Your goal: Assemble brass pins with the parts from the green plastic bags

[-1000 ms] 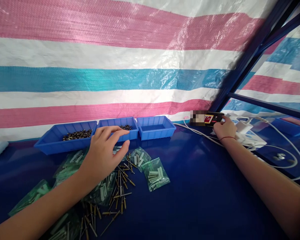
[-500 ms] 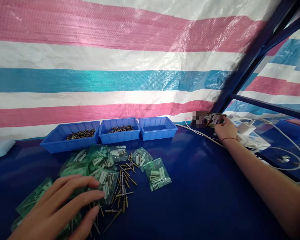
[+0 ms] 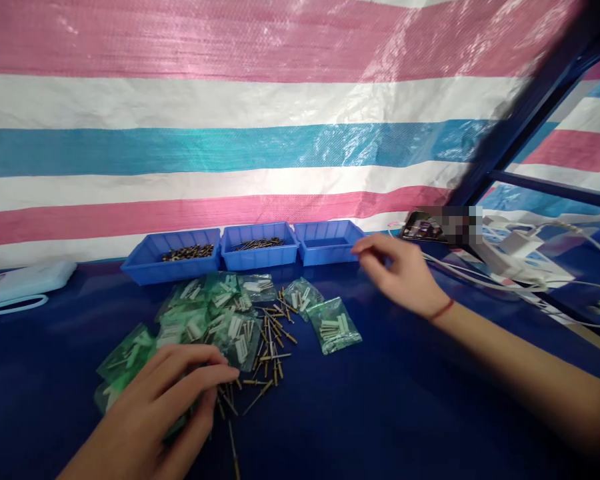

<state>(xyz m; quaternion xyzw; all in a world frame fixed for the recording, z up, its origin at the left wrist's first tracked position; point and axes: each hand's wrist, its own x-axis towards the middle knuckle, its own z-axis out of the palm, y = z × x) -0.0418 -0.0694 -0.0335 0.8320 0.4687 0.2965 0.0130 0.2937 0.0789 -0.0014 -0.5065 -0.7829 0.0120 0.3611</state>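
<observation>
My left hand (image 3: 175, 400) hovers low over the near side of a pile of green-tinted plastic bags (image 3: 180, 327). Its fingers are bent, with a gap between thumb and forefinger and nothing seen in them. White plug-like pieces and thin metal parts show inside the bags. Loose pop rivets (image 3: 275, 330) lie scattered just beyond the fingertips, and one bag (image 3: 334, 327) lies apart to their right. My right hand (image 3: 403, 273) is in the air by the right end of the bins, fingers loosely curled and apart from the thumb, holding nothing visible.
Three blue bins stand along the back: the left bin (image 3: 140, 263) and middle bin (image 3: 260, 257) hold small metal parts, while the right bin (image 3: 330, 255) shows a bare floor. A phone (image 3: 423, 227), white cables and a power strip (image 3: 505, 257) occupy the right. A pale-blue case (image 3: 30, 283) lies left.
My right hand has left the phone and come left toward the right bin. My left hand's fingers have drawn closer together over the bags and rivets. The view has shifted.
</observation>
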